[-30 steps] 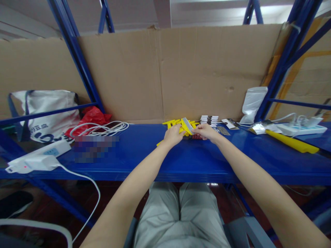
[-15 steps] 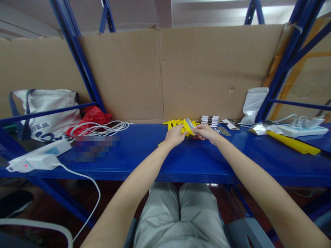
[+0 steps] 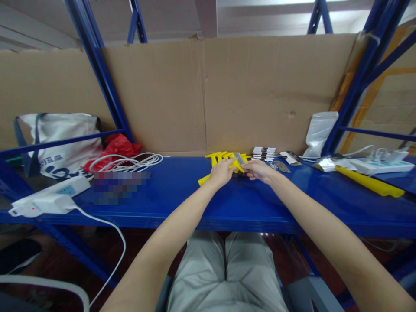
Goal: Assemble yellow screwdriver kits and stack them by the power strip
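Observation:
My left hand (image 3: 222,172) is closed round a yellow scraper (image 3: 236,165), its handle pointing down to the left. A flat grey metal blade (image 3: 240,159) sits across the scraper's head. At the head's right side, my right hand (image 3: 259,170) is closed, with thumb and fingers pinching the blade end; the fingertips are partly hidden. Just behind my left hand lie several more yellow scrapers (image 3: 215,156). A stack of small black-and-white packets (image 3: 263,153) is beyond my right hand, with a flat grey piece (image 3: 282,166) nearby. Something dark red shows under the scraper.
The blue shelf (image 3: 175,195) has a cardboard sheet (image 3: 156,95) behind it. On the left are a power strip (image 3: 69,187), coiled white cable (image 3: 143,162), red bag (image 3: 115,147) and tote bag (image 3: 69,141). At right lie a yellow strip-like object (image 3: 370,182) and another power strip (image 3: 383,165).
The scraper has tilted and turned slightly in my left hand, showing more of its handle at the lower left. My right hand stays at the blade, with a small shift of its fingers.

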`<state>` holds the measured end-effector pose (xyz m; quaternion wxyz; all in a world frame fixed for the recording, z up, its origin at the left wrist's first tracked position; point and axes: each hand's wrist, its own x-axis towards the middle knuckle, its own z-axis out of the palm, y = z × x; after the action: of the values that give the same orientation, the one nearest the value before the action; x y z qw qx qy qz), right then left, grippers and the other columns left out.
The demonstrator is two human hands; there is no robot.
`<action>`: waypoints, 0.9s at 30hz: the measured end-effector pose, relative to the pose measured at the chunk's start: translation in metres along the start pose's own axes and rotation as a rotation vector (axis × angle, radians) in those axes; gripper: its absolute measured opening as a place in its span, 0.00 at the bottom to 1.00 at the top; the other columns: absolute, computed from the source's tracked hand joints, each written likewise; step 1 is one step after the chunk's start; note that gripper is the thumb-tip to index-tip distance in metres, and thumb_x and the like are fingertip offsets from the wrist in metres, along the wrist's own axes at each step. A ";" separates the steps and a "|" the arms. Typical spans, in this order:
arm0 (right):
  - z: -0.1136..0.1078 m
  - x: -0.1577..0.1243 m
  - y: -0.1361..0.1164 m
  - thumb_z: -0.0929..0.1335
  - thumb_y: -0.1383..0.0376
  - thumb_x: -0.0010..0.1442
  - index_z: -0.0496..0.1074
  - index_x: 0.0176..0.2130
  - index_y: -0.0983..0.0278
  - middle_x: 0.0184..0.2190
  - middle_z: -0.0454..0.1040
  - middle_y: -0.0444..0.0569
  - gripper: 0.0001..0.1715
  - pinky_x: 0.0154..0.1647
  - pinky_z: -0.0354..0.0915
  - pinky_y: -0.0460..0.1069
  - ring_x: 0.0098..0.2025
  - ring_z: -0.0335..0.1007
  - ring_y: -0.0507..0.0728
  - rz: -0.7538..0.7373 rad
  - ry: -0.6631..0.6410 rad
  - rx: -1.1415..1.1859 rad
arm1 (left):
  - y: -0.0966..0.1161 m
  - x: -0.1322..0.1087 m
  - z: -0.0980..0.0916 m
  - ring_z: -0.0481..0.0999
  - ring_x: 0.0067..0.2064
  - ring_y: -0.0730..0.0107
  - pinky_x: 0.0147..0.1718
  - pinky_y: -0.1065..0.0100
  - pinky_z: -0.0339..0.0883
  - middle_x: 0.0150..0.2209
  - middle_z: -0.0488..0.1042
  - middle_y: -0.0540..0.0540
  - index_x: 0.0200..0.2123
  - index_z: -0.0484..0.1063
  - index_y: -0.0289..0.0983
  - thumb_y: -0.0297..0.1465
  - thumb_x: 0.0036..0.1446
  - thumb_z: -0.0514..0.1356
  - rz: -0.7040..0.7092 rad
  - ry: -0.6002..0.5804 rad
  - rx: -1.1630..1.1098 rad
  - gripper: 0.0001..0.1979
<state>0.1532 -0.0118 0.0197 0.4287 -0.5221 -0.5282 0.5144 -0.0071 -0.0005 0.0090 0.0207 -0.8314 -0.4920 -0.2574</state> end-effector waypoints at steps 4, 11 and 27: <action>-0.002 0.000 0.001 0.69 0.67 0.57 0.60 0.25 0.65 0.15 0.59 0.36 0.14 0.15 0.44 0.40 0.14 0.49 0.42 -0.011 -0.042 -0.026 | 0.000 -0.001 0.000 0.71 0.49 0.63 0.47 0.64 0.65 0.48 0.71 0.43 0.60 0.64 0.47 0.31 0.64 0.50 0.049 -0.052 0.029 0.22; -0.007 0.002 0.002 0.72 0.65 0.51 0.59 0.25 0.65 0.15 0.59 0.36 0.17 0.16 0.45 0.41 0.15 0.49 0.43 -0.024 -0.080 -0.039 | 0.002 -0.002 0.000 0.69 0.50 0.61 0.47 0.64 0.64 0.48 0.69 0.44 0.59 0.65 0.50 0.32 0.64 0.50 0.026 -0.068 0.024 0.21; -0.009 0.006 0.000 0.65 0.67 0.60 0.63 0.27 0.63 0.17 0.67 0.40 0.10 0.20 0.57 0.43 0.17 0.63 0.49 -0.073 0.190 -0.041 | 0.016 -0.010 0.000 0.70 0.47 0.60 0.45 0.60 0.64 0.45 0.67 0.43 0.60 0.62 0.52 0.33 0.65 0.47 0.216 -0.102 0.094 0.22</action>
<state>0.1612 -0.0052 0.0202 0.4843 -0.5577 -0.5143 0.4357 0.0025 -0.0167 0.0087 0.0623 -0.8897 -0.4114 -0.1878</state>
